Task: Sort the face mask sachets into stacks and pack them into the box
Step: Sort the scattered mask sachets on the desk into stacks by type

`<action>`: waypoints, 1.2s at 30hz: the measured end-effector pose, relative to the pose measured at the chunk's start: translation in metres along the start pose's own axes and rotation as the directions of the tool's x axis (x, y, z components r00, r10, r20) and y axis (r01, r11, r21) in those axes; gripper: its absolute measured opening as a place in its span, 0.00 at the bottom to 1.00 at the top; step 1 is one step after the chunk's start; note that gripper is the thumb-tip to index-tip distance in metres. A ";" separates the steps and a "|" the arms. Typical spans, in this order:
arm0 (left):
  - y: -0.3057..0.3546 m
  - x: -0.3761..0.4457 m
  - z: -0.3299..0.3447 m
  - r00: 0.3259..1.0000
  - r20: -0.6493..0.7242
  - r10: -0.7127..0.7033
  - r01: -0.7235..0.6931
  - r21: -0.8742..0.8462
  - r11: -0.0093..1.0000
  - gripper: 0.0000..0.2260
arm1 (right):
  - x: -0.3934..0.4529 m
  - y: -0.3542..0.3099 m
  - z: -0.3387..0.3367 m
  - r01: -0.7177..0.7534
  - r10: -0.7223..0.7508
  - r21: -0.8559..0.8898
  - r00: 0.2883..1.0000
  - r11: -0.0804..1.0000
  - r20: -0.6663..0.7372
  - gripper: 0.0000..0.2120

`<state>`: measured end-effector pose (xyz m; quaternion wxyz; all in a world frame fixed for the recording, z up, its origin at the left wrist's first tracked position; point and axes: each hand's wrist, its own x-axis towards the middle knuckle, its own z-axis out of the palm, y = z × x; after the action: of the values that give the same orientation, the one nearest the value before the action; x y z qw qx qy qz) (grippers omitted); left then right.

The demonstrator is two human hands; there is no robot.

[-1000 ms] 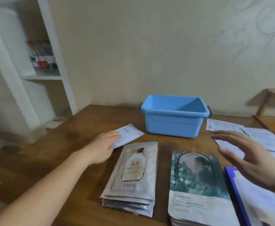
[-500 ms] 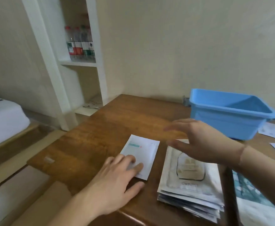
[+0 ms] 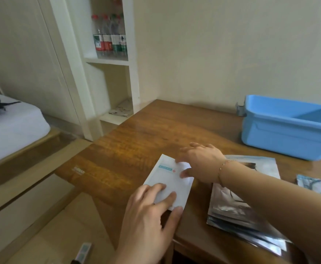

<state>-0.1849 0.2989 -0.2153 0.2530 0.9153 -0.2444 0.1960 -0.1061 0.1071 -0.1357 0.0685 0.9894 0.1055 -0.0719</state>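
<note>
My left hand point(image 3: 148, 221) lies flat on the near end of a white sachet point(image 3: 168, 181), fingers straight and a little spread, pressing it to the wooden table point(image 3: 156, 130). My right hand point(image 3: 199, 162) reaches across from the right and rests on the sachet's far end, fingers extended; the thumb sits at its right edge, though blur keeps me from telling whether it pinches or only touches. The sachet lies flat between my two hands, its long axis running from my left hand away toward the wall and tipped slightly leftward, the end with the short teal strip pointing away from me. I count one white sachet here. Under my right forearm, just right of the white one, sits one stack of silvery sachets point(image 3: 239, 208); its edges fan out near me, but I cannot count the pieces. Further right, at the frame's edge, one corner of a blue-green sachet point(image 3: 315, 184) shows. Beyond my right hand and to the right stands one blue box point(image 3: 281, 138), open at the top. Far off past my left hand, four bottles point(image 3: 110, 37) stand in a white shelf point(image 3: 108, 61).
</note>
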 end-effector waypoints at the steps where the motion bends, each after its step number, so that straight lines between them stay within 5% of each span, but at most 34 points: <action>1: 0.002 0.004 0.001 1.000 0.005 -0.012 0.012 0.012 1.000 0.17 | 0.002 0.002 0.001 -0.027 0.026 0.018 1.000 0.999 0.016 0.26; 14: 0.018 0.010 0.007 0.999 0.033 -0.035 0.032 0.093 0.995 0.14 | 0.001 0.017 0.008 -0.078 0.072 0.064 0.993 0.995 0.093 0.25; 19: 0.044 0.014 -0.005 0.994 -0.106 -0.015 0.009 -0.058 0.998 0.23 | -0.046 0.051 -0.016 -0.016 0.073 0.225 0.966 0.974 -0.249 0.26; 24: 0.150 0.038 -0.002 0.946 -0.184 0.266 -0.311 -0.293 0.904 0.18 | -0.154 0.156 -0.007 -0.171 0.324 0.330 0.808 0.928 -0.493 0.21; 31: 0.286 0.060 0.040 0.792 0.051 0.609 -0.543 -0.398 0.740 0.19 | -0.309 0.301 0.081 -0.683 0.814 0.458 0.546 0.570 -0.199 0.14; 36: 0.349 0.064 0.082 0.695 0.228 0.681 -0.576 -0.391 0.718 0.25 | -0.337 0.347 0.125 -0.709 0.754 0.310 0.655 0.633 -0.041 0.14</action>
<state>-0.3052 -0.0317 -0.1213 0.2517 0.7461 -0.6131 0.0641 -0.3719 -0.3145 -0.1638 -0.0512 0.9484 -0.3114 0.0317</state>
